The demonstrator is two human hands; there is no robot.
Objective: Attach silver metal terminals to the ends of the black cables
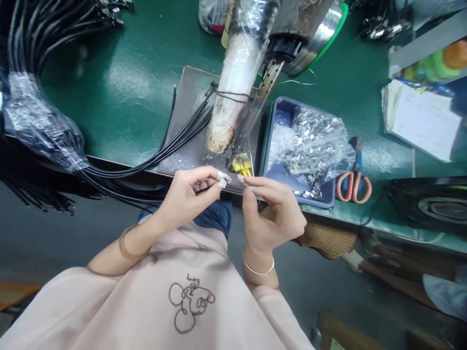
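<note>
My left hand (199, 192) is closed, thumb against wrapped fingertips, on the end of a black cable (205, 189). Just to its right, my right hand (272, 206) has its thumb and fingers pinched together; anything between them is too small to make out. The two sets of fingertips are close but apart. Right beyond them a small yellow piece (243, 166) lies on a dark board (188, 97). Over the board hang a soldering iron with a perforated metal barrel (268, 80) and a white, scorched-tipped tube (233, 82).
More black cables (120, 173), bundled in clear plastic (44, 121), run in from the left. At right stand a blue tray (268, 160) with bagged metal connectors (321, 141), orange-handled scissors (353, 187) and papers (423, 116). A solder wire spool (323, 36) is behind. Another person's legs (397, 272) show lower right.
</note>
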